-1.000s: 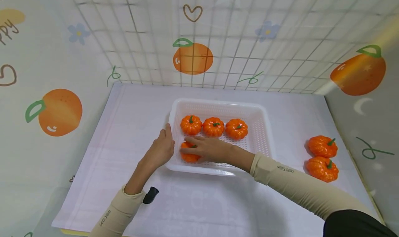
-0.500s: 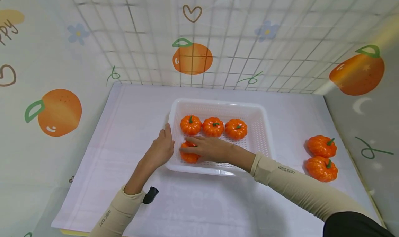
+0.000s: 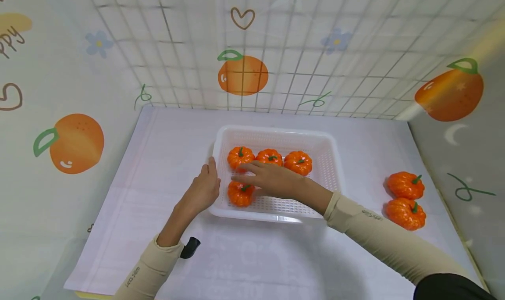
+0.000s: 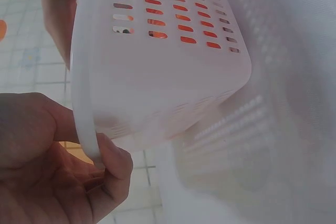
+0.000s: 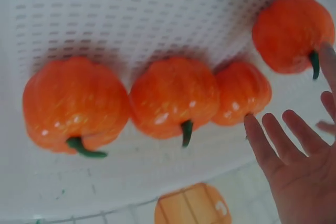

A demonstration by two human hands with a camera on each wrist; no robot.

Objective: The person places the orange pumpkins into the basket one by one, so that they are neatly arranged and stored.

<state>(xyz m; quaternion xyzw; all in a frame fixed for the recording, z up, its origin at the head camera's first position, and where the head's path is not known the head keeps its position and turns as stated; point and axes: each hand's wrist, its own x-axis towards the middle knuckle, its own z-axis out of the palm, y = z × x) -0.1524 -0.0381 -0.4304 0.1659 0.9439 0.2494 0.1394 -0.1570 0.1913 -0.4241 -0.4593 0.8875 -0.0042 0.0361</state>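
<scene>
A white perforated plastic basket (image 3: 276, 216) stands on the table with a row of three orange toy pumpkins (image 3: 298, 163) along its far side. Another toy pumpkin (image 3: 240, 197) sits at the basket's near left corner, its green stem up. My left hand (image 3: 202, 189) holds the basket's left rim; in the left wrist view, thumb and fingers pinch the rim (image 4: 84, 98). Over the basket, my right hand (image 3: 276, 179) is spread with nothing in it, between the row and the corner pumpkin. In the right wrist view its fingers (image 5: 286, 135) are stretched out and apart.
On the table's right side lie two more toy pumpkins, one behind (image 3: 405, 185) and one in front (image 3: 405, 213). A wire grid (image 3: 300, 72) under printed cloth rises behind the table, and printed cloth hangs at both sides.
My right hand has let go of the corner pumpkin and lifted away, a little up and right. That pumpkin stays in the corner. The left hand keeps its place on the rim.
</scene>
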